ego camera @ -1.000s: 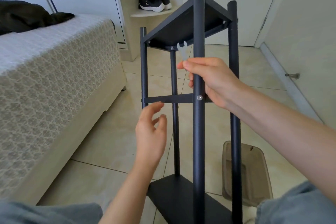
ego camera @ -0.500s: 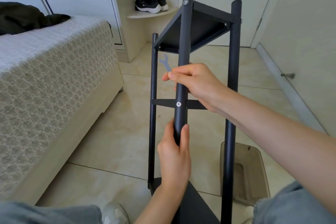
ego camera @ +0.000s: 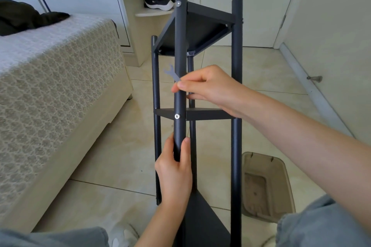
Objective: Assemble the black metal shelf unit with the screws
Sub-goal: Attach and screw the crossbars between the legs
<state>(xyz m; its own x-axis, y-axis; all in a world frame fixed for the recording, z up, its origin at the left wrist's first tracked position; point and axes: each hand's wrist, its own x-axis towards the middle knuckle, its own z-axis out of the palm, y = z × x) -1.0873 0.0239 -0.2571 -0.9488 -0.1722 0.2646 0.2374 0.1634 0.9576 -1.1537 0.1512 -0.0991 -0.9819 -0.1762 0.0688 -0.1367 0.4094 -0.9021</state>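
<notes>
My left hand [ego camera: 174, 172] grips the post [ego camera: 180, 46]; my right hand [ego camera: 210, 88] pinches the wrench [ego camera: 171, 73] above the screw [ego camera: 177, 116]. So light a pinch may drop it, or the unit [ego camera: 235, 146] may twist

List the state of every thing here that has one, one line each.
black metal shelf unit, three shelves mounted between its posts.
front post, gripped by the left hand below the middle shelf.
wrench, pinched by the right hand, its open end on no screw.
middle screw, seated in the front post.
tray, lying on the floor, open side up.
</notes>
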